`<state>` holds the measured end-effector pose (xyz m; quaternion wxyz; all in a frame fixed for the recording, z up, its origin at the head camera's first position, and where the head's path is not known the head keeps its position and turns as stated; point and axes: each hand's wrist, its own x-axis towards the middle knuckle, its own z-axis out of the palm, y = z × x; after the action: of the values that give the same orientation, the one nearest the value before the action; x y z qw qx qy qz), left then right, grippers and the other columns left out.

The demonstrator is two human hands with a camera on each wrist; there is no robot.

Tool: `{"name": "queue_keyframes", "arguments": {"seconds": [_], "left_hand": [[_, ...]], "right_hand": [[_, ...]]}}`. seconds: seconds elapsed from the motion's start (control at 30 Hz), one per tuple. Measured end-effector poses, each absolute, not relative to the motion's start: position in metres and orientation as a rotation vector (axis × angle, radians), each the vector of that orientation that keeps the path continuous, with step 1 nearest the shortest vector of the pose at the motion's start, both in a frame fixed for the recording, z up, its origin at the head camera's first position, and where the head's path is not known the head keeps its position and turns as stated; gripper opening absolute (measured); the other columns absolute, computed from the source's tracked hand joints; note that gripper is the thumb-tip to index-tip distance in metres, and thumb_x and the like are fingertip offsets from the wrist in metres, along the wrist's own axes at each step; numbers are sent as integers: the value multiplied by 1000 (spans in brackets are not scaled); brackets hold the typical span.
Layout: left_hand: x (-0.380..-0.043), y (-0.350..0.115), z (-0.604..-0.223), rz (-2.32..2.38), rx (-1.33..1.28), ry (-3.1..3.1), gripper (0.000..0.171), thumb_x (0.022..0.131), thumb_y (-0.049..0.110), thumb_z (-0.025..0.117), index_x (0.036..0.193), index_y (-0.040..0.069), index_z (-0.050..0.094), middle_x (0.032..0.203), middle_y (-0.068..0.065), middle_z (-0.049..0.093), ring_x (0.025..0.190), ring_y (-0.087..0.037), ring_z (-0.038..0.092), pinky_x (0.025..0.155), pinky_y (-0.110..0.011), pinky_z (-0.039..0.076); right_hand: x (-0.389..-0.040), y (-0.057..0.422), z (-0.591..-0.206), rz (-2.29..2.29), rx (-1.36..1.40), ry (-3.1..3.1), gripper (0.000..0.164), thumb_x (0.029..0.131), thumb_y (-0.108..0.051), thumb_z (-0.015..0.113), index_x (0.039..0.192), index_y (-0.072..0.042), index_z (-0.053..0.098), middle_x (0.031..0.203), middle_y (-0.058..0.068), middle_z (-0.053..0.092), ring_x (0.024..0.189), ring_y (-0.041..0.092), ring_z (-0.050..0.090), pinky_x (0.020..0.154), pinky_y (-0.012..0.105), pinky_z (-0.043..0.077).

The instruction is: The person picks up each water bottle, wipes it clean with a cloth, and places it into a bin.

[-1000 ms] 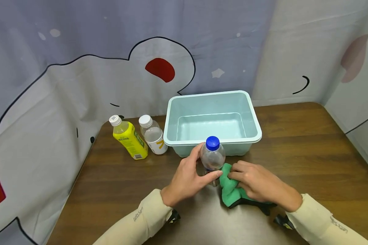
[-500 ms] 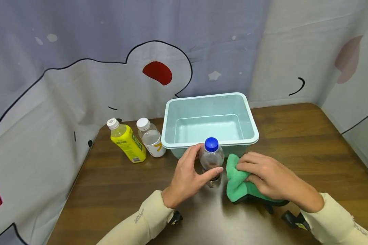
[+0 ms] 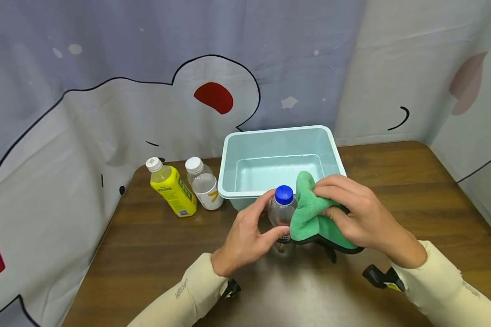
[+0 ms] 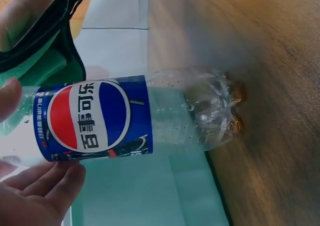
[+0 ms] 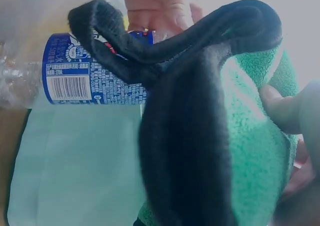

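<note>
Wiping seems in hand: the left grip (image 3: 247, 236) clamps the blue-capped bottle (image 3: 280, 215) at the tub's (image 3: 278, 143) six o'clock, the right grip (image 3: 360, 213) pinches the green cloth (image 3: 308, 218) at the bottle's three, and the next move probably calls for steady rubbing.

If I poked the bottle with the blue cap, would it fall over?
Probably, without the left hand around it: the bottle is tall and narrow. It's likely light, since its clear lower part looks empty. Being round, it might roll once tipped.
</note>
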<state>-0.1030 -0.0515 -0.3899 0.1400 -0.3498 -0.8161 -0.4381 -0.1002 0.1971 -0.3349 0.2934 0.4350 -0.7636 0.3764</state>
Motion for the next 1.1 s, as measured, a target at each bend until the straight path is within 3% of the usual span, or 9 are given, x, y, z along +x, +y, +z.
{"name": "queue_keyframes", "arguments": {"seconds": [0.13, 0.23, 0.37, 0.7, 0.97, 1.1], "left_hand": [[-105, -55, -390, -1331, -1092, -2366, 74, 85, 22, 78, 148, 12, 40, 133, -7, 63, 119, -14, 63, 102, -29, 52], [-108, -57, -389, -1419, -1142, -2373, 74, 86, 15, 76, 150, 11, 39, 135, -9, 63, 118, -17, 64, 100, -30, 53], [-110, -58, -387, -1500, -1169, -2383, 74, 87, 11, 75, 151, 9, 38, 135, -12, 62, 117, -19, 65, 99, -29, 54], [-111, -57, -386, -1618, -1168, -2387, 73, 85, 13, 78, 148, 10, 42, 132, -11, 64, 116, -17, 66, 99, -27, 53], [-112, -58, -386, -1658, -1190, -2401, 71, 85, 16, 78, 147, 14, 43, 130, -9, 65, 114, -15, 67, 98, -25, 53], [-112, -60, -383, -1672, -1170, -2421, 72, 84, 16, 79, 147, 15, 44, 129, -8, 66, 114, -14, 67, 98, -25, 53]], "right_hand": [[-101, 190, -337, 1033, 1135, -2042, 29, 100, -29, 56, 100, -3, 70, 101, 7, 66, 96, 12, 59, 93, 11, 45], [-100, 186, -339, 1050, 1138, -2053, 13, 92, -12, 67, 101, -3, 70, 101, 6, 66, 95, 11, 58, 90, 12, 45], [-96, 182, -344, 1021, 1109, -2089, 32, 72, 9, 73, 101, -4, 70, 101, 3, 65, 93, 11, 57, 88, 12, 45], [-81, 182, -367, 908, 995, -2209, 41, 66, 16, 60, 100, -6, 69, 99, 4, 66, 92, 15, 60, 94, 13, 44], [-75, 180, -403, 729, 919, -2405, 36, 62, 11, 58, 87, -14, 66, 84, -10, 57, 76, 5, 49, 65, 21, 45], [-77, 176, -415, 680, 889, -2492, 33, 61, 8, 59, 84, -14, 66, 79, -10, 54, 72, 7, 47, 61, 24, 44]]}}
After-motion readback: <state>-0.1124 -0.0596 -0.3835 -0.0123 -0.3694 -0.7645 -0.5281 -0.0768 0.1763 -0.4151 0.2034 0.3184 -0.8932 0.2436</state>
